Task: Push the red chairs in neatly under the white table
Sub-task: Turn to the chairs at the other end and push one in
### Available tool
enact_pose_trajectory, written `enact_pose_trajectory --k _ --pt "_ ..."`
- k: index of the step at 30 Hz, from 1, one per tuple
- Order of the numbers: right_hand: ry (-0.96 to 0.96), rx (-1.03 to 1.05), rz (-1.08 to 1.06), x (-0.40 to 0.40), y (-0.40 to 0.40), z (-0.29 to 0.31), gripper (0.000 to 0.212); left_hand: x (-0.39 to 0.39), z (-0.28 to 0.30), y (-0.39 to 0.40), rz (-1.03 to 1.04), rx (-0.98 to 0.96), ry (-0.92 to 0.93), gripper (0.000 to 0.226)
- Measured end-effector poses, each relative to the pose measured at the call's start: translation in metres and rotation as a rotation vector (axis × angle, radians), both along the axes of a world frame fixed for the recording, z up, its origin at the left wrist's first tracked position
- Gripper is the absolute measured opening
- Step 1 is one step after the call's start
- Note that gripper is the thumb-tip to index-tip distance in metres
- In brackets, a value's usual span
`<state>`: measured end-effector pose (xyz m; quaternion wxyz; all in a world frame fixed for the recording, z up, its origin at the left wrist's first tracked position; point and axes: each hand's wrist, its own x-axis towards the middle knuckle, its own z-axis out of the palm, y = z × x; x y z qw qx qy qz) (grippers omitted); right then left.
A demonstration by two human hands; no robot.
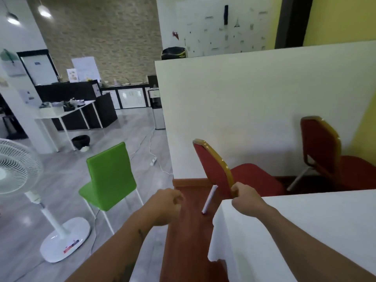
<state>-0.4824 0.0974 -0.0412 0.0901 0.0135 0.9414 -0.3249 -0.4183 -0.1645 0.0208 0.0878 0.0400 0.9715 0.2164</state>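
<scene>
A white-clothed table [317,226] fills the lower right. Beyond its far edge stand two red chairs with gold frames. The nearer red chair [211,165] is tilted, its backrest toward me and its seat pointing right along the table's far edge. My right hand [247,197] grips the lower edge of that backrest's gold frame, just above the table corner. My left hand [167,204] hovers loosely curled to the left, holding nothing. The second red chair [321,147] stands farther right against the white partition, its seat partly hidden by the table.
A green chair [109,176] stands left of the raised red-brown floor strip [187,241]. A white pedestal fan [18,169] is at the far left. A white partition wall [254,110] runs behind the red chairs. Cables and a power strip [153,160] lie on the grey floor.
</scene>
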Motion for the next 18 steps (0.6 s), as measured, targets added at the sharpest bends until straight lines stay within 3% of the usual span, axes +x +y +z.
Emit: enact_pose_trajectory --k 5,10,18 --pt "-0.059 0.052 -0.067 -0.071 -0.033 -0.003 0.062 -0.1 -0.022 -0.04 -0.045 0.025 0.053 0.04" --pt "-0.088 0.095 -0.152 -0.131 -0.058 -0.002 0.055 -0.194 -0.024 -0.067 -0.188 -0.033 0.087 0.061" --pt "-0.172 0.141 -0.303 -0.211 -0.071 -0.018 0.065 -0.326 -0.03 -0.044 -0.417 -0.128 0.118 0.064"
